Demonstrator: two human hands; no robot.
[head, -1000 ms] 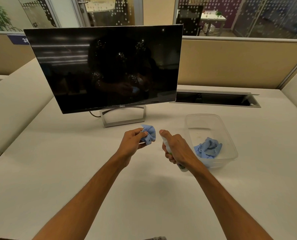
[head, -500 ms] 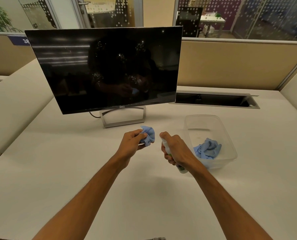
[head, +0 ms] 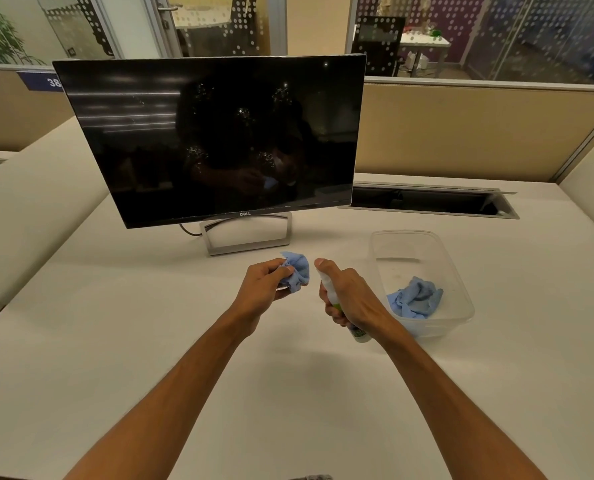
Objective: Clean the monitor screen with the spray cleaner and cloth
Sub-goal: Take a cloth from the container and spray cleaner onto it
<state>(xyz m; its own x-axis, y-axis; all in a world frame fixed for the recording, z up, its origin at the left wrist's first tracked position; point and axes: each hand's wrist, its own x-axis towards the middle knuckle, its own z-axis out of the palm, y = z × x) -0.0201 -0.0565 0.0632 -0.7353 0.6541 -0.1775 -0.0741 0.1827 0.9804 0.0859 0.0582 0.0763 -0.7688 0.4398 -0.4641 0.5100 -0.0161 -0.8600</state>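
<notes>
The left hand grips a bunched blue cloth; the right hand is wrapped round the spray bottle, nozzle toward the cloth. Droplets already speckle the monitor screen (so spraying looks begun), and wiping seems still ahead.

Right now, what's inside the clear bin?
A crumpled blue cloth lies in the near end of the clear bin; the far end looks bare. What the cloth covers, and the near corner behind the right hand, can't be seen.

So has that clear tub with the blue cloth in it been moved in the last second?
No. The clear tub sits just as near the desk slot.
</notes>
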